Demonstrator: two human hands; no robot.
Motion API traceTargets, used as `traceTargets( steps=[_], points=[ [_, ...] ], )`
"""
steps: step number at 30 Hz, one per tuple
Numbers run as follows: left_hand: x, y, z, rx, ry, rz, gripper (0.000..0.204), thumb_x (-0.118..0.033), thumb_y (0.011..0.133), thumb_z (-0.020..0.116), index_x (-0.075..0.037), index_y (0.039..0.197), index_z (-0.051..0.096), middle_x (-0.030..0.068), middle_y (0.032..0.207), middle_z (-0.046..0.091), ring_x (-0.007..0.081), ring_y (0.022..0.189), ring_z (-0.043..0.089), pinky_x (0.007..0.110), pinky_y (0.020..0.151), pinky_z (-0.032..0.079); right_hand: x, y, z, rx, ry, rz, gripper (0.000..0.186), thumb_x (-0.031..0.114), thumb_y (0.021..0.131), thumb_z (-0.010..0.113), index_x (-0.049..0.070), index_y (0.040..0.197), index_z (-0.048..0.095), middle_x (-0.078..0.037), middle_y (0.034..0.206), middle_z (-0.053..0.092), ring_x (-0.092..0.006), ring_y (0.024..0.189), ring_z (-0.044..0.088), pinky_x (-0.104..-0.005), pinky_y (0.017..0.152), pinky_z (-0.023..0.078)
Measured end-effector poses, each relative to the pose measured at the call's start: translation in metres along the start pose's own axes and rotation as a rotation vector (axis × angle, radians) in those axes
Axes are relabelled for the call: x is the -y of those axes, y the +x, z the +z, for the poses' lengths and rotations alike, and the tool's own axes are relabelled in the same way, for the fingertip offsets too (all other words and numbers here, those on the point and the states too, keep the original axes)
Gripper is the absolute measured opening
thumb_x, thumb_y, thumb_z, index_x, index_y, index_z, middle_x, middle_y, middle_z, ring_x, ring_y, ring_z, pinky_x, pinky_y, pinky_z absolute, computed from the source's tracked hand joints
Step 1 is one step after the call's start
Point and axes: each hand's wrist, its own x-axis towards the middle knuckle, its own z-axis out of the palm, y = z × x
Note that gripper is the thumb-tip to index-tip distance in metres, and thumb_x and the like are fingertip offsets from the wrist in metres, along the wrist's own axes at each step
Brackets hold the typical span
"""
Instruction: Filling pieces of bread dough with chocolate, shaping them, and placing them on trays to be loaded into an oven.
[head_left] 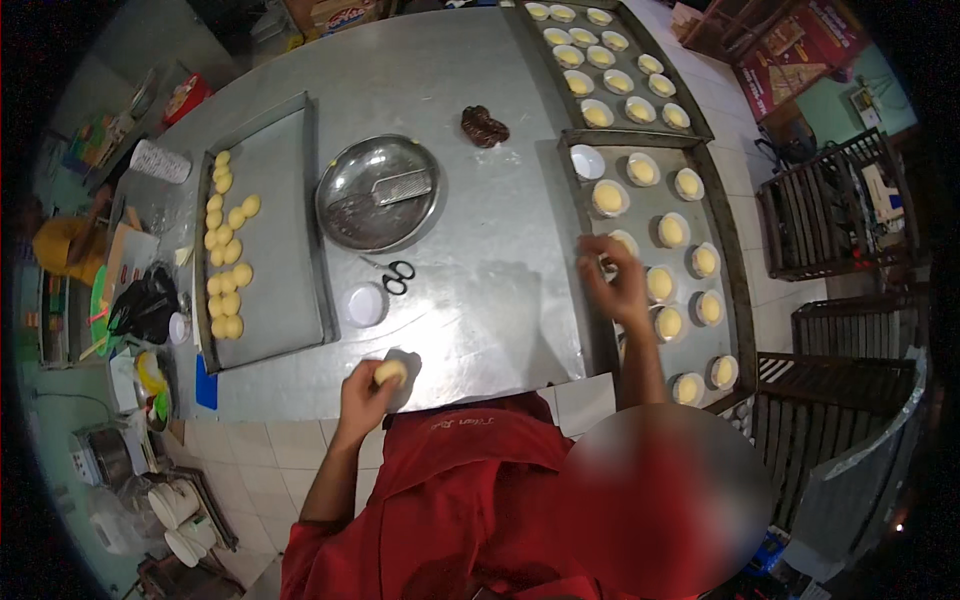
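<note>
My left hand (368, 395) grips a pale dough ball (391, 373) near the front table edge. Over the left edge of the lower right tray (730, 320), my right hand (615, 275) has curled fingers at a paper cup (621, 239), partly hiding it; what they hold is unclear. That tray holds several cups with dough. A long tray (285, 150) on the left holds several dough balls (229, 303). Between the trays are a round steel pan (365, 175) with a metal grater (400, 187), black-handled scissors (397, 277), a white dish (364, 304) and a brown crumpled item (483, 126).
Another tray (690, 90) of filled cups is at the back right of the steel table (500, 50). Dark slatted racks (810, 210) stand to the right. Black bags (145, 305) and containers crowd the left. Another person (65, 248) in yellow is at the far left.
</note>
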Motion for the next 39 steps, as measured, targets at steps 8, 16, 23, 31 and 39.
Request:
traceTargets(
  steps=[8,16,23,31,39],
  points=[
    [-0.091,0.080,0.061,-0.118,-0.649,-0.171,0.027,-0.011,0.092,0.053,0.000,0.116,0.054,0.0042,0.101,0.061,0.0099,0.086,0.058,0.023,0.071,0.048,0.091,-0.043,0.136,0.287,-0.108,-0.410,0.063,0.030,0.082,0.061,-0.001,0.131,0.039,-0.023,0.136,0.037,-0.0367,0.129,0.034,-0.0429,0.106,0.028],
    [-0.086,0.095,0.038,0.124,-1.016,-0.359,0.035,-0.023,0.095,0.047,0.002,0.120,0.048,0.0093,0.113,0.056,0.0178,0.098,0.058,0.031,0.083,0.050,0.075,-0.043,0.146,0.475,-0.463,-0.453,0.074,0.055,0.082,0.049,0.012,0.140,0.032,-0.022,0.147,0.020,-0.0352,0.137,0.017,-0.0574,0.107,0.014],
    [-0.055,0.108,0.020,0.249,-1.219,-0.418,0.042,-0.031,0.097,0.041,0.001,0.124,0.044,0.0133,0.116,0.055,0.0238,0.107,0.056,0.035,0.091,0.048,0.067,-0.010,0.145,0.623,-0.331,-0.456,0.062,0.054,0.085,0.045,0.022,0.138,0.038,-0.020,0.147,0.021,-0.0353,0.137,0.018,-0.0564,0.107,0.015],
    [-0.038,0.101,0.016,0.034,-1.285,-0.470,0.043,-0.031,0.097,0.040,0.001,0.124,0.044,0.0182,0.125,0.051,0.0302,0.117,0.050,0.043,0.097,0.044,-0.078,0.174,0.155,-0.102,-0.128,-0.106,0.026,0.025,0.077,0.067,0.004,0.092,0.066,-0.017,0.088,0.063,-0.0308,0.082,0.059,-0.0375,0.074,0.046],
    [-0.027,0.092,0.018,-0.043,-1.253,-0.489,0.041,-0.026,0.097,0.040,0.003,0.125,0.042,0.0174,0.121,0.054,0.0284,0.112,0.054,0.040,0.094,0.047,-0.104,0.241,0.190,-0.103,-0.647,0.337,0.045,0.045,0.068,0.071,0.005,0.090,0.069,-0.014,0.090,0.063,-0.0313,0.095,0.054,-0.0417,0.082,0.042]
  ],
)
